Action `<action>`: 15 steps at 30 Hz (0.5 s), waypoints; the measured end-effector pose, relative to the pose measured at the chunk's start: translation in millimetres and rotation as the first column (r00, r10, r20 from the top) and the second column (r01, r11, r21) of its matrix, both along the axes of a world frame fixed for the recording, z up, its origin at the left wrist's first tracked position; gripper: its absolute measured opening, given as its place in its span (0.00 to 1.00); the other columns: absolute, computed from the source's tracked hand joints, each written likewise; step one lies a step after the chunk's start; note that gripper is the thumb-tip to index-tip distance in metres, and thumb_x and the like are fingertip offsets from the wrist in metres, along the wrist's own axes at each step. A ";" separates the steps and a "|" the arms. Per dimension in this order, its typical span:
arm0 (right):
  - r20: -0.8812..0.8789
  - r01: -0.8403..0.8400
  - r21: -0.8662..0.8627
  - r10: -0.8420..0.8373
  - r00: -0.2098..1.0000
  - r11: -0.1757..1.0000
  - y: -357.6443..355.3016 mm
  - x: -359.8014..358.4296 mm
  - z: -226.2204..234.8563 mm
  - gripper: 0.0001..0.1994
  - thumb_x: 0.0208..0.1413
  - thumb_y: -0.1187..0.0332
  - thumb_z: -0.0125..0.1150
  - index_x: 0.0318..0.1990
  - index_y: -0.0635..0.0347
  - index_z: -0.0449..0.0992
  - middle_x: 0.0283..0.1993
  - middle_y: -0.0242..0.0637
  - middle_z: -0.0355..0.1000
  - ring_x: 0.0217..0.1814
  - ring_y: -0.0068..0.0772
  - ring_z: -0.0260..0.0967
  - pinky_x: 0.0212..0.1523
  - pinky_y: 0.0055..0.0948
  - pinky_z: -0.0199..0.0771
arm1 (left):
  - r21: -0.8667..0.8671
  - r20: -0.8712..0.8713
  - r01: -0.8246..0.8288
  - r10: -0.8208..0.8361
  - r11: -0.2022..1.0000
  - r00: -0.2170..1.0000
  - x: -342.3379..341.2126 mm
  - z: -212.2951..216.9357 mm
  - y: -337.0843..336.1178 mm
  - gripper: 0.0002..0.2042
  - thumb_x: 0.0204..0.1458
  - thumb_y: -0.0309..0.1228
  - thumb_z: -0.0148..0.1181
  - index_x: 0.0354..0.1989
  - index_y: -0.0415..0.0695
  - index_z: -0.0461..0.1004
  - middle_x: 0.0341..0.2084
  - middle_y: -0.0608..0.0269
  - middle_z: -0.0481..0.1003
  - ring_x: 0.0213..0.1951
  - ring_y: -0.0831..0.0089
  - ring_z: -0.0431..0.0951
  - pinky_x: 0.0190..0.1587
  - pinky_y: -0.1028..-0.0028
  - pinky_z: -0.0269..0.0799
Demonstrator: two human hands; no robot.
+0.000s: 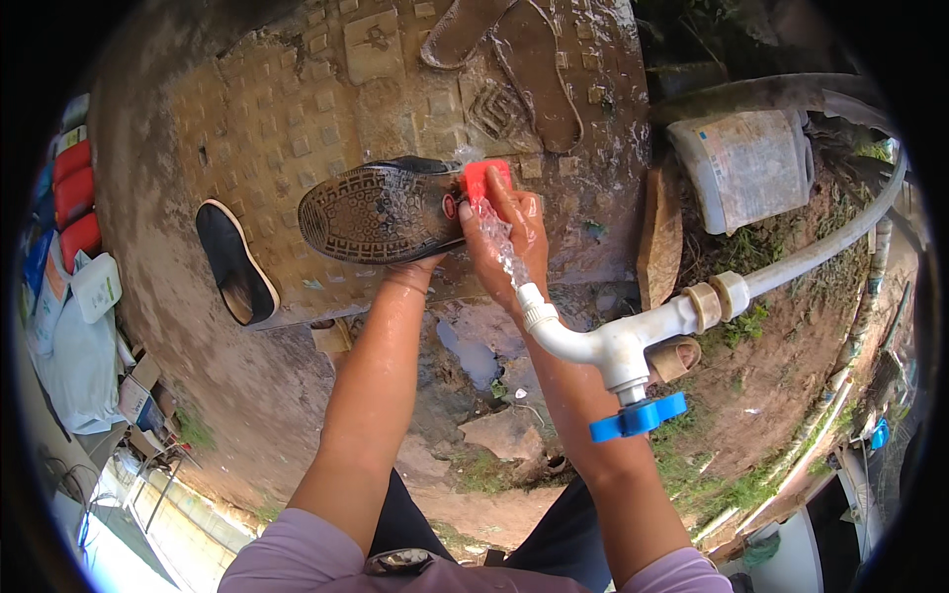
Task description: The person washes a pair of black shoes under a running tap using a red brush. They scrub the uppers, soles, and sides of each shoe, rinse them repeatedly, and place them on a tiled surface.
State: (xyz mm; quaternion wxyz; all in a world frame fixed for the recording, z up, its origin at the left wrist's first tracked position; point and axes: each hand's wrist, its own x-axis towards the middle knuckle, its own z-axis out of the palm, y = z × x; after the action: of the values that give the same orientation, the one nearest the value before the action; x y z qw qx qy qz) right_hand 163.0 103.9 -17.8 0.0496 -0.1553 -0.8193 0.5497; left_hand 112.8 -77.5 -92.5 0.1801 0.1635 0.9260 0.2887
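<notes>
Water from the white tap (603, 341) runs over the right hand (509, 232), closed on a red brush (486, 178) against the black shoe (386, 210); the left hand (420, 265) grips that shoe from below, sole up, for scrubbing; its mate (234, 262) and brown sandals (514, 59) lie apart on the slab (287, 109).

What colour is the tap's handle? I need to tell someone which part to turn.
Bright blue, on the white tap; the handle shows clearly in the head view.

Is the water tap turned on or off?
On. Water streams from the white tap onto the right hand holding a red brush at the shoe.
</notes>
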 end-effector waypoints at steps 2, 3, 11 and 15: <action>-0.100 -0.034 0.214 0.056 0.993 0.976 -5.1 -14.5 2.7 0.28 0.57 0.56 0.65 0.64 0.54 0.71 0.46 0.48 0.70 0.50 0.42 0.70 0.50 0.36 0.69 | 0.518 0.354 -0.294 0.111 0.803 0.929 -14.4 12.3 -1.1 0.31 0.58 0.54 0.51 0.65 0.48 0.64 0.63 0.56 0.66 0.65 0.57 0.63 0.69 0.57 0.52; 0.093 0.122 0.116 -0.133 0.987 0.986 -6.3 -20.5 3.5 0.27 0.57 0.56 0.65 0.63 0.55 0.71 0.47 0.49 0.69 0.50 0.43 0.70 0.51 0.36 0.69 | 0.549 0.377 -0.362 0.163 0.753 0.912 -19.3 19.4 -4.1 0.29 0.60 0.52 0.49 0.64 0.47 0.64 0.63 0.56 0.66 0.65 0.58 0.63 0.69 0.57 0.53; 0.235 0.220 -0.009 -0.212 0.949 0.976 3.2 -24.3 17.2 0.26 0.57 0.56 0.65 0.63 0.50 0.72 0.46 0.48 0.69 0.50 0.46 0.70 0.51 0.36 0.71 | 0.272 0.287 -0.067 -0.015 0.960 0.958 -31.6 42.3 26.5 0.27 0.63 0.51 0.41 0.61 0.45 0.67 0.58 0.55 0.70 0.59 0.57 0.68 0.66 0.57 0.57; 0.138 0.185 -0.055 -0.176 0.975 0.981 1.8 -17.3 32.5 0.28 0.57 0.57 0.66 0.64 0.56 0.71 0.48 0.47 0.69 0.50 0.42 0.71 0.50 0.36 0.72 | 0.551 0.767 -0.534 -0.137 0.641 0.626 -18.8 44.1 51.5 0.25 0.63 0.49 0.42 0.59 0.44 0.67 0.56 0.56 0.71 0.58 0.58 0.69 0.64 0.58 0.60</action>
State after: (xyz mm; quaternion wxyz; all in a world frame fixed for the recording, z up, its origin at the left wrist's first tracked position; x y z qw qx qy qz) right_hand 145.7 105.7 14.7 0.0397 -0.2670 -0.7843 0.5586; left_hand 94.1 -26.0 -48.4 0.4270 -0.0289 0.5746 0.6976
